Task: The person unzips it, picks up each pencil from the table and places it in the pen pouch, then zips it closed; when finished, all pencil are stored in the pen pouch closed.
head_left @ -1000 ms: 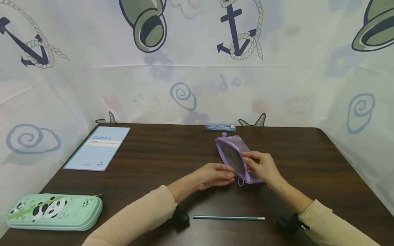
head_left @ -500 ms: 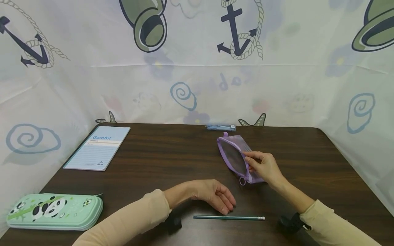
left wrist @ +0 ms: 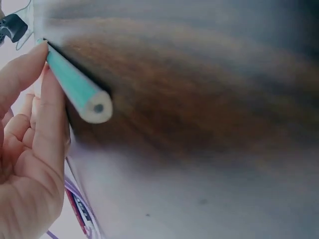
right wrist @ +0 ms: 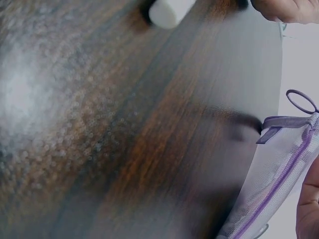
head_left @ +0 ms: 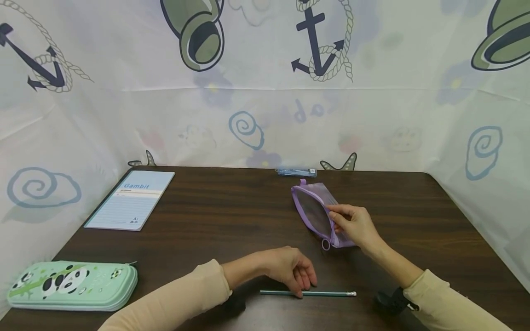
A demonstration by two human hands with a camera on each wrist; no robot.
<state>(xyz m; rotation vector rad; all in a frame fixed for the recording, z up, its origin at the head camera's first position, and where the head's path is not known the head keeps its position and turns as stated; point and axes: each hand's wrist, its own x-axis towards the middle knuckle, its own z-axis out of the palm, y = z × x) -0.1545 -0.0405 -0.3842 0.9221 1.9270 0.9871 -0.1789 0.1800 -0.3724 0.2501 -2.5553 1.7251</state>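
In the head view my left hand (head_left: pixel 291 270) reaches down to a green pencil (head_left: pixel 331 293) lying across the front of the table. The left wrist view shows the thumb and forefinger of that hand pinching the pencil (left wrist: pixel 75 87), whose flat, unsharpened end faces the camera. My right hand (head_left: pixel 357 226) pinches one zip edge of a purple mesh zip pouch (head_left: pixel 305 216) and keeps its mouth wide apart. A zip ring hangs at the pouch's near corner. Only part of my right hand (right wrist: pixel 309 204) shows beside the pouch (right wrist: pixel 281 174) in the right wrist view.
A green panda pencil case (head_left: pixel 74 285) lies at the front left, and a pale blue notebook (head_left: pixel 130 202) behind it. At the back edge rests a small light-blue packet (head_left: pixel 296 172). Patterned white cloth (head_left: pixel 265 69) walls the table at the back and both sides.
My left hand has let go of the pouch, come down toward me and taken hold of the pencil. My right hand has stayed on the pouch's edge.
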